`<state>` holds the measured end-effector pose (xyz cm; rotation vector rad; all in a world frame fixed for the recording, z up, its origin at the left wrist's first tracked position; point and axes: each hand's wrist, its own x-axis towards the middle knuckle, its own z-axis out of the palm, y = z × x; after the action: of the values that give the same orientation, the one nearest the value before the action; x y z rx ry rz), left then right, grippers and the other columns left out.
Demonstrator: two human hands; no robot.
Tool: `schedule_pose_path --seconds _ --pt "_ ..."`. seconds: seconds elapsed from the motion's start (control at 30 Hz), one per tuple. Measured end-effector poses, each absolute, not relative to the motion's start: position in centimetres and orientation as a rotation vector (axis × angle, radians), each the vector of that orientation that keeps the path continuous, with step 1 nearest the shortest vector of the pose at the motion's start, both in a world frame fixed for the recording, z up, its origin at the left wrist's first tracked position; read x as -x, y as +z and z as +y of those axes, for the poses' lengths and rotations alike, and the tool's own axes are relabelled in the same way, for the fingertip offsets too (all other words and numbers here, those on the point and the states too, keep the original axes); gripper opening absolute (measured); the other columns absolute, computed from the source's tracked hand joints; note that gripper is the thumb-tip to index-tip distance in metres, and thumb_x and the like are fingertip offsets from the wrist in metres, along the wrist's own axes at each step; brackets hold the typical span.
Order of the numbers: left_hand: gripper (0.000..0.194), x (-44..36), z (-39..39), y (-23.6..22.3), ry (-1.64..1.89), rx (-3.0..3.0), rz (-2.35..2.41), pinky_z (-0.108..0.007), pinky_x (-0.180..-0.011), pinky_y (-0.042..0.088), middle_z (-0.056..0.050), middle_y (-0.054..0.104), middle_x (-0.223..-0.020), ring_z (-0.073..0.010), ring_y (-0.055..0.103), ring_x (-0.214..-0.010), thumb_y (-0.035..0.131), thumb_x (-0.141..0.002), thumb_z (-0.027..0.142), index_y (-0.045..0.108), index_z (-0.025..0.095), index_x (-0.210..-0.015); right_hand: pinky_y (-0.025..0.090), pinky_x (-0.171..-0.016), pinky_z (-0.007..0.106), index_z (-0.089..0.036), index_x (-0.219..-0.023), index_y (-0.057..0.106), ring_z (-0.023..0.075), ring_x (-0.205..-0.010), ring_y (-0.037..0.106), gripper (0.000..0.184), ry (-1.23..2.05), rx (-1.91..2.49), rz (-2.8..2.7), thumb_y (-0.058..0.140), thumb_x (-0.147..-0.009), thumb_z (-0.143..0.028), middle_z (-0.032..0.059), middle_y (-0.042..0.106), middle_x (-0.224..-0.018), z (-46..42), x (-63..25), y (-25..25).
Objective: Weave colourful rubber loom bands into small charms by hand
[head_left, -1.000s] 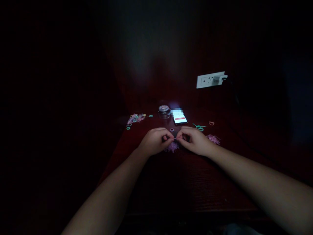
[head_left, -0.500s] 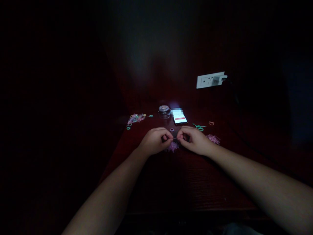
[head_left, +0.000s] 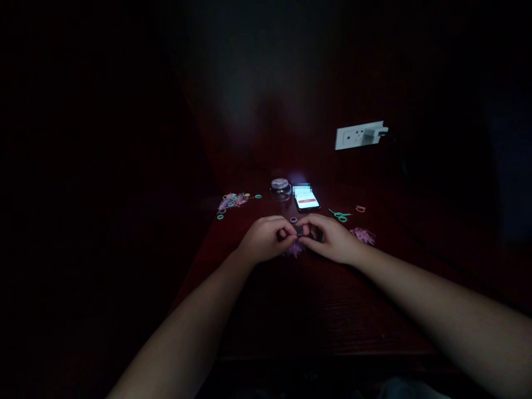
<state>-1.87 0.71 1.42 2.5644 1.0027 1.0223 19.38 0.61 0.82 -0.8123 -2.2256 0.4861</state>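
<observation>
Text first: phone [head_left: 306,198] is lit, just beyond the fingertips; top of its screen is pixelated, the red bar lower down carries pale lettering too small to read. Jar [head_left: 280,190] sits beyond the left fingers, touching or almost touching the phone in this view; clear body, pale lid with a pinkish patch, nothing legible on it. Strand [head_left: 300,233] is at the fingertips, in the gap between the hands: thin, short, pale greyish; light's poor, so can't say whether it's a closed loop or a single length. Left hand [head_left: 266,238]: thumb and index pressed together at the tips, pinching one end of it. Right hand [head_left: 328,238]: thumb and index parted, strand's other end in the opening between them. Purple pile [head_left: 295,251] lies directly below the fingertips on the dark red table [head_left: 316,316], tangle of thin bits. Small purple ring [head_left: 293,220] just past the fingertips. Right of the right fingers: green scissors-like piece [head_left: 339,215], pinkish-orange band [head_left: 360,209], pink pile [head_left: 363,236] near the wrist. Mixed-colour pile [head_left: 233,200] is well left of the left fingers, some green rings around it. White socket plate [head_left: 359,136], plug in, on the wall beyond and above the right fingers.
</observation>
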Motion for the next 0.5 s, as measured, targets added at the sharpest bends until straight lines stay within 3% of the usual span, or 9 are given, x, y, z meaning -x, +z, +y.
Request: schedule_pose_path --seconds 0.13,0.5 --pt "0.006 1.84 0.67 1.54 1.022 -2.563 0.960 -0.023 -0.064 0.047 0.001 0.066 -0.079 -0.0095 0.059 -0.067 0.065 -0.077 0.016 0.069 0.019 -0.081 0.042 -0.063 0.026 -0.018 -0.087 0.063 0.0135 -0.069 0.053 0.007 0.432 0.794 -2.244 0.058 -0.086 -0.022 0.0014 0.058 -0.076 0.97 -19.43 0.87" --pt "0.005 1.77 0.80 1.39 1.031 -2.564 1.018 -0.022 -0.063 0.046 0.000 0.066 -0.078 -0.0098 0.058 -0.067 0.067 -0.076 0.018 0.069 0.019 -0.081 0.041 -0.060 0.025 -0.018 -0.080 0.065 0.0135 -0.065 0.053 0.010 0.443 0.780 -2.216 0.059 -0.085 -0.024 0.0018 0.058 -0.073 0.98 -19.90 0.97"
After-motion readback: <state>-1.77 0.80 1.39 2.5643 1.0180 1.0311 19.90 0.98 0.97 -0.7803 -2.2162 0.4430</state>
